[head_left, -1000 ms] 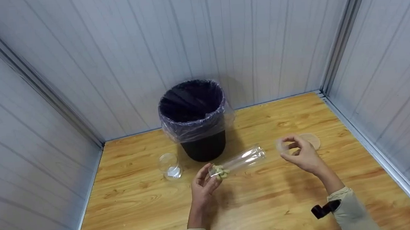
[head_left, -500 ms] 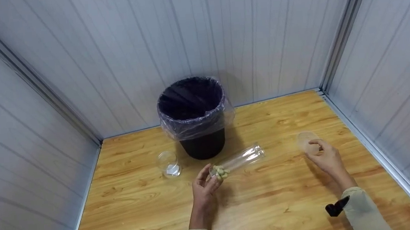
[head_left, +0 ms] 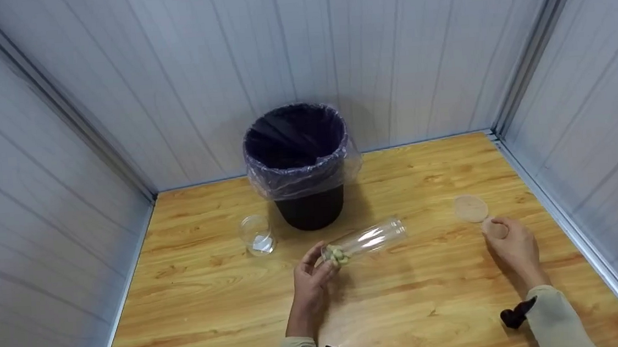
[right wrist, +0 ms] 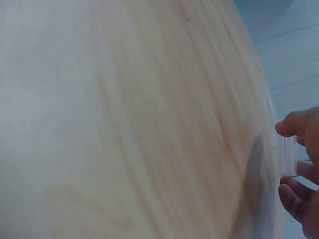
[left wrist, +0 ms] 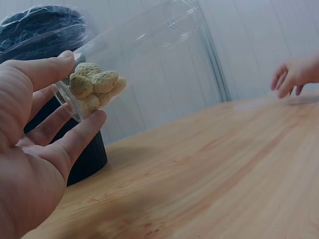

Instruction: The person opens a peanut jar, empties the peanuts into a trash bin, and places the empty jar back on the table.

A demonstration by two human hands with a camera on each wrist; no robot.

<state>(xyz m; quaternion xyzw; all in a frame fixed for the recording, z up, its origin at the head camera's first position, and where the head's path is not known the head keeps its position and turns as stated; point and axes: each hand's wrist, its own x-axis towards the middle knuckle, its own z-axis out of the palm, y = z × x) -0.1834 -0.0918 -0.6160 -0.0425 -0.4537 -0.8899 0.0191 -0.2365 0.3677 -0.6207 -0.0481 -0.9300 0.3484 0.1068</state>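
My left hand (head_left: pixel 309 278) grips the base end of a clear cylindrical jar (head_left: pixel 373 238), which lies tilted with its far end pointing right. Several peanuts (left wrist: pixel 94 85) are gathered at the gripped end, seen through the plastic in the left wrist view. Over at the right, my right hand (head_left: pixel 517 246) pinches a round translucent lid (head_left: pixel 494 229) low over the table. Just beyond it a second, similar lid (head_left: pixel 471 208) lies flat. In the right wrist view only the fingertips (right wrist: pixel 294 123) and part of the held lid show at the right edge.
A black bin (head_left: pixel 312 209) with a purple-tinted plastic liner stands at the back, against the wall. Left of it sits another clear container (head_left: pixel 257 235) with something white at its bottom. Panelled walls (head_left: pixel 298 42) close in the wooden table (head_left: pixel 215 308) at the back and sides.
My right hand has moved right and toward me with the lid, coming down close to the table beside the other lid. The left hand keeps its grip on the jar, barely moved.
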